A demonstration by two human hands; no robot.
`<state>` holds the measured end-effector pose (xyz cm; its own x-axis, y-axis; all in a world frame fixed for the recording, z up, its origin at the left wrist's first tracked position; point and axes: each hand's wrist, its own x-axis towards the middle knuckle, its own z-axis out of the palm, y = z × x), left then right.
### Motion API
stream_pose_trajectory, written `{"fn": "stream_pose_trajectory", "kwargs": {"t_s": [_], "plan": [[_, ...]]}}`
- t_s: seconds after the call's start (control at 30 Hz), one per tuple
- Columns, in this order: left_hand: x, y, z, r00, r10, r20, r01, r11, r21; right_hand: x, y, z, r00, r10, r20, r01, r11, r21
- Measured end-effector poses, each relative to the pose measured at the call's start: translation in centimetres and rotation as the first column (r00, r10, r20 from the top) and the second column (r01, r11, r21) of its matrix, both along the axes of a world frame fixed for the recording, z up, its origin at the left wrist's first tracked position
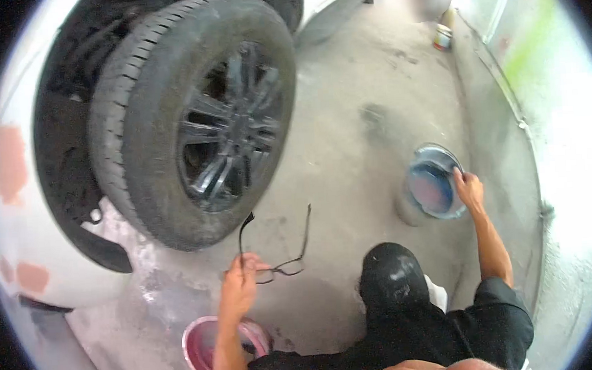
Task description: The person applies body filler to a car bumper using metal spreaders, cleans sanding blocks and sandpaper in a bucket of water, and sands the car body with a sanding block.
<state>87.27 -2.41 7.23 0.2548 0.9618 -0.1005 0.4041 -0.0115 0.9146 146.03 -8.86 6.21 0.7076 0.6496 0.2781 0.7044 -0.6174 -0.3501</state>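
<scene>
Items in order of decreasing size. The white vehicle body with salmon-coloured patches (10,162) stands at your left, above the black multi-spoke wheel with its dark rubber tyre (204,123), which is on the grey concrete floor (336,176).

The grey-blue round bucket (410,206) lies ahead and to your right, beyond your knee. Your right hand (470,189) is closed at its upper edge near the curved handle; whether it grips handle or rim cannot be told. The contents look liquid, so expect a heavy load that sloshes, with stiff walls and a possibly slippery wet edge. The handle's midpoint is the best hold for a level lift; a rim hold invites tipping.

The pink round container (190,344) sits near you, partly hidden under your left forearm, untouched as far as can be seen.

The thin black-framed eyeglasses (279,270), temples unfolded and pointing away from you, are pinched in your left hand (243,280) at one end of the front. They should be very light, springy at the temples and fragile at the hinges; the bridge or frame front is the safer hold, with fingertips off the lenses.
</scene>
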Motion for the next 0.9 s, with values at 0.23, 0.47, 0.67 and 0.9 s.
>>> {"fn": "stream_pose_trajectory", "kwargs": {"t_s": [0.23,0.47,0.67,0.9], "plan": [[1.0,-1.6,2.6,0.995,0.000,0.098,-0.015,0.988,0.153,-21.5,3.0,1.4,0.679,0.703,0.213,-0.734,0.637,0.238],[-0.5,-7.2,6.9,0.951,0.170,0.257,-0.279,0.830,0.483,-35.4,6.4,13.2,-0.099,0.962,-0.256,-0.875,0.038,0.483],[-0.9,-6.7,10.3,0.868,0.190,0.459,-0.401,0.813,0.423,-36.6,9.4,15.7,-0.286,0.943,-0.170,-0.768,-0.120,0.629],[-2.6,-10.0,15.8,0.745,0.639,0.189,-0.354,0.139,0.925,-41.1,8.7,6.3,0.114,0.970,-0.217,-0.840,0.211,0.500]]}}
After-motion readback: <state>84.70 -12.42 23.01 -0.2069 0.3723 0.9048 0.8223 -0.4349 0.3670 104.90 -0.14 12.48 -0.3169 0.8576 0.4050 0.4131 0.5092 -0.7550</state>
